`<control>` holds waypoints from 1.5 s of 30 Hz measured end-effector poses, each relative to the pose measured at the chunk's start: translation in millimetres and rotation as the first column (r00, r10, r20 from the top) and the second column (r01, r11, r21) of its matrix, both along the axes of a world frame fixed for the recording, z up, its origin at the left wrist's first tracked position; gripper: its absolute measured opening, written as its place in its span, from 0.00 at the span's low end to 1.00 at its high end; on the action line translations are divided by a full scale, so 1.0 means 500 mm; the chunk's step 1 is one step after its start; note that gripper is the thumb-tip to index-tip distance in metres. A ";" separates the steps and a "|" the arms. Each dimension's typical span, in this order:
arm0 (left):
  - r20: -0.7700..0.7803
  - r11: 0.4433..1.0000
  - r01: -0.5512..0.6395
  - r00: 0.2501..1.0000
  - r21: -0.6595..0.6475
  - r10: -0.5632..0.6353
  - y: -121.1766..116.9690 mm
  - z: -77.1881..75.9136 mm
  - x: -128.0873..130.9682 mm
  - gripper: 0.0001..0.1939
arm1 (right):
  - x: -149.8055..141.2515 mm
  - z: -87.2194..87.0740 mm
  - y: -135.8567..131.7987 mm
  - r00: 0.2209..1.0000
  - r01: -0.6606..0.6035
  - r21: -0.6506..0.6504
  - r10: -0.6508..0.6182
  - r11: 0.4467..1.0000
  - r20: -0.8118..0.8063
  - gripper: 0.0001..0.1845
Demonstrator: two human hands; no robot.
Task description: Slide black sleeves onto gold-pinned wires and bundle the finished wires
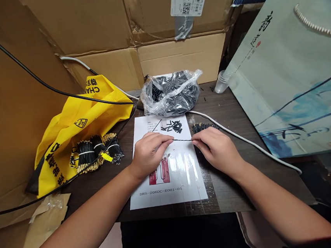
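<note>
Black wire, straight between the pinching fingers of left hand and right hand, over the paper sheet. On the sheet's far part: short black pieces, loosely heaped. Left of the sheet: tied bundles and a yellow bag. Behind the sheet: a clear plastic bag, filled with dark bits.

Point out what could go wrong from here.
The thin black strand is pinched between the left hand and the right hand; an uneven pull might slip it loose. Short black pieces lie loose on the white printed paper sheet just beyond the left hand, so a brushing movement could scatter them.
</note>
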State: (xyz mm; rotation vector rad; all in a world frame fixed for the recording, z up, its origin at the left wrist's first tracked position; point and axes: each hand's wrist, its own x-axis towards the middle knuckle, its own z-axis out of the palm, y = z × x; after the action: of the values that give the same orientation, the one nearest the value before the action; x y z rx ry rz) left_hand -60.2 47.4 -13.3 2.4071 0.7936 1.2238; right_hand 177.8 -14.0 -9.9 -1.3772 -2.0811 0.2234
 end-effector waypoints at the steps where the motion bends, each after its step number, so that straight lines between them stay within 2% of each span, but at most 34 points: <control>1: -0.003 1.000 0.005 1.000 -0.002 -0.005 0.000 0.000 0.000 0.05 | 0.001 0.001 0.001 1.000 -0.012 0.001 0.012 1.000 0.016 0.06; 7: -0.001 1.000 -0.007 1.000 -0.005 0.007 -0.001 0.002 0.003 0.05 | 0.004 0.010 0.004 0.995 -0.019 0.012 0.020 1.000 -0.094 0.05; 15: 0.038 0.999 -0.039 0.999 0.012 0.038 -0.009 0.017 0.003 0.05 | 0.001 0.021 -0.009 0.935 0.056 0.101 -0.016 0.993 -0.355 0.21; 22: 0.086 0.999 -0.022 0.996 0.034 0.019 -0.012 0.018 0.001 0.08 | -0.006 0.010 -0.017 0.872 0.066 0.213 0.047 0.975 -0.488 0.32; 33: 0.097 0.999 -0.010 0.995 0.031 0.007 -0.014 0.019 0.000 0.10 | -0.002 0.013 -0.019 0.901 0.078 0.220 0.026 0.972 -0.433 0.30; 37: 0.086 0.999 -0.028 0.996 0.025 0.026 -0.013 0.017 -0.001 0.10 | 0.002 0.018 -0.015 0.926 0.084 0.204 0.000 0.975 -0.378 0.25; 42: 0.072 0.999 -0.046 0.996 0.008 0.045 -0.010 0.015 0.002 0.09 | 0.009 0.017 -0.005 0.983 -0.010 0.124 0.033 0.992 -0.181 0.24; 45: 0.045 0.997 -0.068 0.997 -0.041 0.070 -0.010 0.011 0.000 0.08 | 0.008 0.016 -0.006 0.986 -0.064 0.103 0.079 0.993 -0.145 0.27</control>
State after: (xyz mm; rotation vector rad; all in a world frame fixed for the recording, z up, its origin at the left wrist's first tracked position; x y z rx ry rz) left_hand -60.0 42.6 -7.8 2.3291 0.8857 1.2728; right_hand 182.0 -17.1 -2.1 -1.1924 -1.9921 0.2435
